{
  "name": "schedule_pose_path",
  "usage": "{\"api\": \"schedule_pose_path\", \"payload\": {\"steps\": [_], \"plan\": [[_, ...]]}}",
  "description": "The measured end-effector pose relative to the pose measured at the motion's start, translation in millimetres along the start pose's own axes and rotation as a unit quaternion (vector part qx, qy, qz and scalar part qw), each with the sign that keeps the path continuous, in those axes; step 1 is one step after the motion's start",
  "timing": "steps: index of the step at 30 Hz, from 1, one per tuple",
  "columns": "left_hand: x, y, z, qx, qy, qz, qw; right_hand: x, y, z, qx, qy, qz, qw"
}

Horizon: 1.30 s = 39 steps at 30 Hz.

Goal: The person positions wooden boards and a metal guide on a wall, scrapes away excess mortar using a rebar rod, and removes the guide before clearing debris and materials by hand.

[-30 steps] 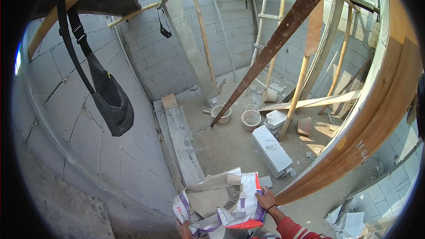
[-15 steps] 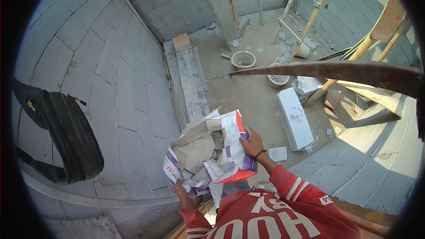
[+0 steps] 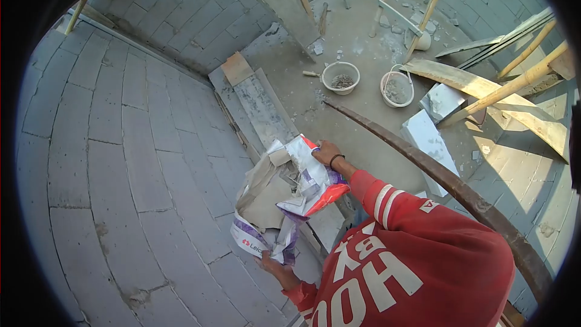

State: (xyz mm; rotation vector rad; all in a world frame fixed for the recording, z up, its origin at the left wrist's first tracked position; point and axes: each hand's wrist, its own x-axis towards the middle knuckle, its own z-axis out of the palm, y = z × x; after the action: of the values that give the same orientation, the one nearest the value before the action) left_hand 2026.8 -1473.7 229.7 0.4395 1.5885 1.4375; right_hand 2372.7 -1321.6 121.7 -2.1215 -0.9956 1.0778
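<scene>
A torn paper bag (image 3: 315, 181), white with purple and red print, hangs open between my two hands, its grey-brown inside facing up. Closed on its upper right edge is my right hand (image 3: 328, 152), with a dark band round the wrist. My left hand (image 3: 275, 268) grips the lower left edge near the printed lettering. Some grey pieces show inside the bag, too small to make out. Both arms are in red sleeves with white stripes.
Below are two buckets with grey material (image 3: 341, 79) (image 3: 397, 89), white blocks (image 3: 431, 148), a long plank (image 3: 263, 109) and a bamboo ladder (image 3: 431, 12). A brown beam (image 3: 423, 166) slants past my right side. A grey block wall (image 3: 145, 163) rises on the left.
The view has tilted down and turned, and the black shoulder bag has left it. Both hands still hold the paper bag, which has folded somewhat narrower.
</scene>
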Motion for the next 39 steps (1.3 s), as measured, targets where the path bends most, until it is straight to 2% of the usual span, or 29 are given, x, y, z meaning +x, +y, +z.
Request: {"api": "schedule_pose_path", "payload": {"steps": [2, 4, 6, 8, 11, 15, 16, 17, 18, 20, 21, 22, 24, 25, 26, 27, 28, 30, 31, 33, 34, 36, 39], "plan": [[27, -11, 13, -0.029, 0.005, -0.006, 1.000, 43, -4, 1, -0.012, -0.022, -0.043, 0.999], [61, -22, 36, -0.003, 0.005, 0.007, 1.000, 86, -16, -7, -0.011, -0.047, -0.014, 0.999], [76, -18, 86, -0.018, 0.022, -0.031, 0.999, 131, -25, -19, -0.009, -0.071, 0.017, 0.997], [136, -22, 112, -0.012, 0.011, -0.064, 0.998, 177, -42, -20, -0.027, -0.066, 0.011, 0.997], [175, -16, 206, -0.001, -0.031, -0.100, 0.994, 232, -60, -76, -0.006, -0.019, 0.044, 0.999], [206, 29, 360, 0.134, -0.073, -0.054, 0.987, 312, -32, -116, 0.013, -0.007, 0.106, 0.994], [210, 33, 393, 0.177, -0.086, -0.039, 0.980, 321, -22, -138, 0.030, 0.025, 0.131, 0.991], [225, 37, 420, 0.181, -0.136, -0.051, 0.973, 329, -16, -161, 0.044, 0.060, 0.153, 0.985], [235, 42, 450, 0.180, -0.144, -0.052, 0.972, 338, 1, -174, 0.059, 0.096, 0.165, 0.980], [245, 52, 513, 0.186, -0.245, -0.051, 0.950, 344, 19, -210, 0.112, 0.145, 0.185, 0.965], [238, 57, 547, 0.204, -0.228, -0.040, 0.951, 335, 20, -234, 0.151, 0.153, 0.196, 0.957], [246, 54, 574, 0.207, -0.235, -0.041, 0.949, 334, 24, -248, 0.186, 0.184, 0.201, 0.944], [266, 48, 624, 0.117, -0.341, -0.087, 0.929, 337, 49, -259, 0.263, 0.266, 0.167, 0.912], [272, 48, 653, 0.128, -0.348, -0.088, 0.924, 338, 58, -274, 0.351, 0.217, 0.185, 0.892], [278, 51, 683, 0.115, -0.380, -0.116, 0.911, 334, 55, -286, 0.444, 0.247, 0.174, 0.844], [282, 52, 716, 0.101, -0.412, -0.147, 0.893, 338, 71, -283, 0.569, 0.258, 0.166, 0.763], [273, 58, 748, 0.116, -0.420, -0.150, 0.887, 340, 94, -280, 0.595, 0.316, 0.155, 0.723], [277, 64, 814, 0.192, -0.449, -0.194, 0.851, 349, 130, -264, 0.582, 0.367, 0.260, 0.678], [293, 44, 845, 0.188, -0.503, -0.136, 0.832, 361, 154, -245, 0.587, 0.380, 0.267, 0.663], [283, 23, 918, 0.201, -0.553, -0.134, 0.798, 389, 195, -189, 0.400, 0.460, 0.403, 0.682], [276, 14, 950, 0.200, -0.581, -0.127, 0.779, 400, 191, -164, 0.404, 0.465, 0.423, 0.664], [277, -11, 1008, 0.230, -0.623, -0.080, 0.744, 430, 180, -124, 0.167, 0.371, 0.511, 0.757], [280, -44, 1075, 0.259, -0.642, -0.026, 0.721, 520, 166, -66, 0.142, 0.250, 0.512, 0.809]]}}
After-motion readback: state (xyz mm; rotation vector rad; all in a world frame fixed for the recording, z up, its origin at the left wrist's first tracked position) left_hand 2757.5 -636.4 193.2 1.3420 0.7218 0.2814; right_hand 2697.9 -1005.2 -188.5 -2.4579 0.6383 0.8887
